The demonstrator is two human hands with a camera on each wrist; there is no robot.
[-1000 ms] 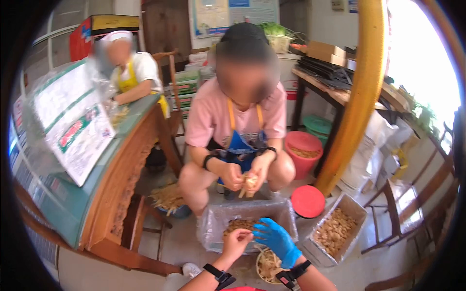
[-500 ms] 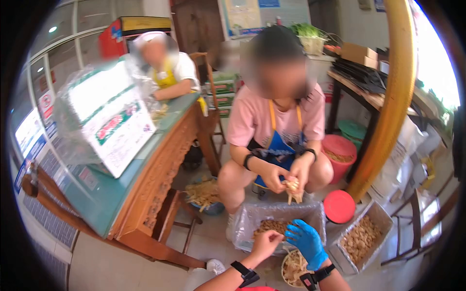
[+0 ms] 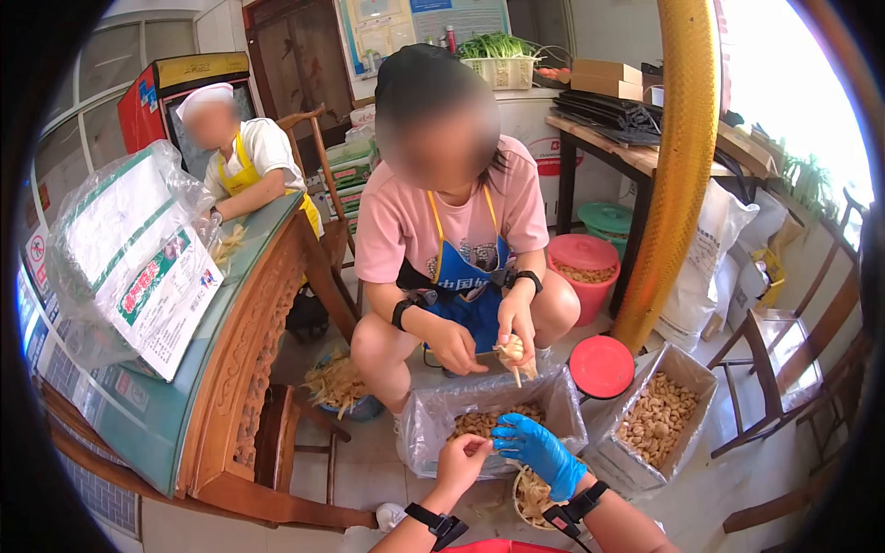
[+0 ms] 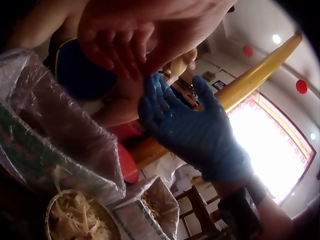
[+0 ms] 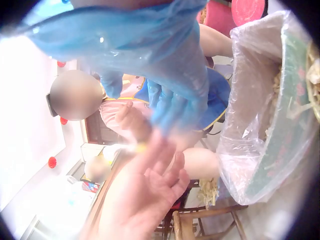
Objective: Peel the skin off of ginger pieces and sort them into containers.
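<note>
Plastic-lined box (image 3: 433,419) below both hands; bare left hand (image 3: 464,458) fingertips meet blue-gloved right hand (image 3: 535,449), grip unclear

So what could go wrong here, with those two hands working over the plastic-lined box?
The bare left hand and the blue-gloved right hand meet fingertip to fingertip above the plastic-lined cardboard box; whatever small piece they share is hidden and might slip into the wrong container. The round basket of pale peelings sits right beside the box, so scraps could get mixed in. The loose plastic liner might also snag a finger.
</note>
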